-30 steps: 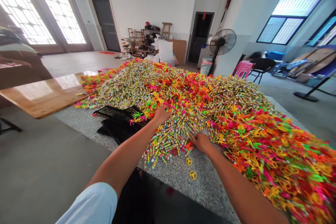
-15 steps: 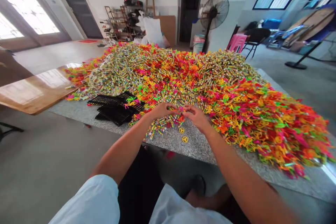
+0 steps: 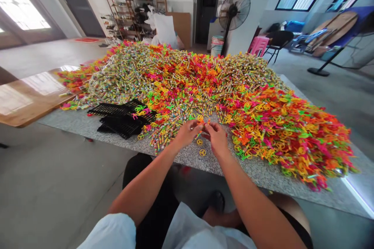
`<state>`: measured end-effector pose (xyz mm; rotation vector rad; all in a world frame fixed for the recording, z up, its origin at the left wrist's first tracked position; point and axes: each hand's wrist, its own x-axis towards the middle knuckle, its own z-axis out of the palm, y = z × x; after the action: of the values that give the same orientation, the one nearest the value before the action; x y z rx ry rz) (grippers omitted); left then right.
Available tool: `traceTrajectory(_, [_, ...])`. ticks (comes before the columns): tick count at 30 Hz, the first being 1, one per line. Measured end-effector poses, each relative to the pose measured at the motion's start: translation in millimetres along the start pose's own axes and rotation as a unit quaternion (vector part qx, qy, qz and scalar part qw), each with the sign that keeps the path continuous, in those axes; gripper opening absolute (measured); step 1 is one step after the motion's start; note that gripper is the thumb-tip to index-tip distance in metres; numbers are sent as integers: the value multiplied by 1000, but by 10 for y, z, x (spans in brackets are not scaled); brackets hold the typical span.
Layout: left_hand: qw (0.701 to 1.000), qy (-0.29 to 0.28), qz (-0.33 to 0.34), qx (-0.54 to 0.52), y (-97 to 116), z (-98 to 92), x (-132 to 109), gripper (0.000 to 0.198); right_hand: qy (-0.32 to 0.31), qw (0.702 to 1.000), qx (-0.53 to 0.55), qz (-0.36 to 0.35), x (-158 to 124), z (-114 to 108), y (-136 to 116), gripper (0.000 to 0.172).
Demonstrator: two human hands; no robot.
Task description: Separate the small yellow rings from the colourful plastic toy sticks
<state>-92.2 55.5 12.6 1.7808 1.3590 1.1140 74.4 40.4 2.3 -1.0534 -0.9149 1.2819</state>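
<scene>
My left hand (image 3: 187, 134) and my right hand (image 3: 217, 138) meet over the near part of the stone-topped table (image 3: 191, 158), fingertips pinched close together. Between them shows a small orange plastic piece (image 3: 200, 122); its full shape is hidden by the fingers. Two yellow three-spoked rings (image 3: 202, 153) lie on the stone just below my hands. To the left of my left hand spread many short tubes with coloured wrapping (image 3: 163, 135). Right of my right hand rises a heap of orange, yellow, pink and green plastic pieces (image 3: 280, 124).
Black slotted trays (image 3: 121, 120) are stacked at the table's left front. A long mound of tubes (image 3: 117, 74) and coloured pieces runs along the back. A wooden table (image 3: 26, 99) adjoins on the left. Beyond stand a fan (image 3: 234, 9) and pink stools (image 3: 258, 46).
Both hands have come slightly nearer my body and closer together, fingers now pinching an orange piece where a pink one showed before. The view has shifted a little to the right.
</scene>
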Motion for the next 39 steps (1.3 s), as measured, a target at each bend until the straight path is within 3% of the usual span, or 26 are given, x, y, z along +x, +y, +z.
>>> traceTrajectory(2, [991,-53,-19,-124,13,142,-73,34,0,998,54,20,-94,62,-11,34])
traceTrajectory(5, [957,-42,-74,-276,-1,245,-119,31,-13,996,75,53,-202,86,11,34])
traceTrajectory(8, [927,-21,-143,-346,-50,219,-107,27,-17,996,54,68,-217,5,-1,35])
traceTrajectory(11, [899,-37,-197,-389,-101,163,-72,23,67,996,47,29,-152,-137,-94,34])
traceTrajectory(13, [889,-44,-214,-403,-120,154,-47,21,80,995,58,13,-113,-217,-168,31])
traceTrajectory(18, [916,-58,-190,-349,-114,243,-8,18,-36,996,65,56,-136,-270,-193,29])
traceTrajectory(27, [943,-66,-136,-297,-180,388,-69,19,-25,991,48,121,-169,-255,93,34])
traceTrajectory(32, [944,-111,-99,-294,-168,383,-105,24,0,990,66,126,-181,-264,108,35])
traceTrajectory(39, [952,-140,-68,-262,-121,323,-115,26,-21,995,38,87,-181,-313,89,32])
